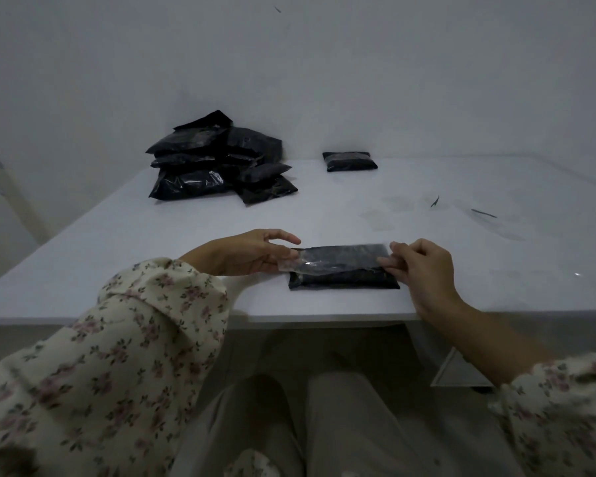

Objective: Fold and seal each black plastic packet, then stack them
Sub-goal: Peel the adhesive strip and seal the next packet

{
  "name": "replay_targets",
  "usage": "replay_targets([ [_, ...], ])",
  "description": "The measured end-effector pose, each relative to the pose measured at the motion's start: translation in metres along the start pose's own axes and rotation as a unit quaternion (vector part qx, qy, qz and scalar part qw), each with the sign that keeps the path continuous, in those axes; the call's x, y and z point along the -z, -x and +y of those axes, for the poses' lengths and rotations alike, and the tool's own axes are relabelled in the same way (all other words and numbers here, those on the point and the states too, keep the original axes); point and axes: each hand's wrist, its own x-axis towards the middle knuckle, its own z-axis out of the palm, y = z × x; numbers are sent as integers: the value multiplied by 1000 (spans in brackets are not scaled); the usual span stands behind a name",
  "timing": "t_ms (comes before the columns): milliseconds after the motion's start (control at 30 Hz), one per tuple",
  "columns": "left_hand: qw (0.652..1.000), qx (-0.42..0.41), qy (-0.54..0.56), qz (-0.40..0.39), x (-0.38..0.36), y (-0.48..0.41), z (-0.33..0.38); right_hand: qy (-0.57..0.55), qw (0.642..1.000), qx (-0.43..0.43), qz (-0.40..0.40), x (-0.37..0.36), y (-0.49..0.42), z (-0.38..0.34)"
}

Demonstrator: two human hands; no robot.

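Observation:
A black plastic packet (341,270) lies flat near the front edge of the white table (117,242). Across its top runs a strip of clear tape (320,262). My left hand (245,253) pinches the strip's left end at the packet's left edge. My right hand (424,270) pinches the right end at the packet's right edge. A loose pile of several black packets (217,160) sits at the back left. One folded black packet (350,161) lies alone at the back middle.
Two thin dark scraps (435,201) (483,213) lie on the table's right side. A grey wall rises behind the table. My lap and floral sleeves fill the space below the front edge.

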Motion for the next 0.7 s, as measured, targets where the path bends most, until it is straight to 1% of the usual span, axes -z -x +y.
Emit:
replay_targets([
  [100,1000,-1,-26,7,0,-2,1,25,1000,17,3,2,-2,3],
  [233,999,3,-52,11,-1,-3,3,27,1000,8,2,5,-5,3],
  [467,999,9,-43,19,-2,-4,1,50,998,25,5,7,-2,5],
  [700,997,19,-67,29,-3,-5,3,124,990,56,19,10,2,4],
])
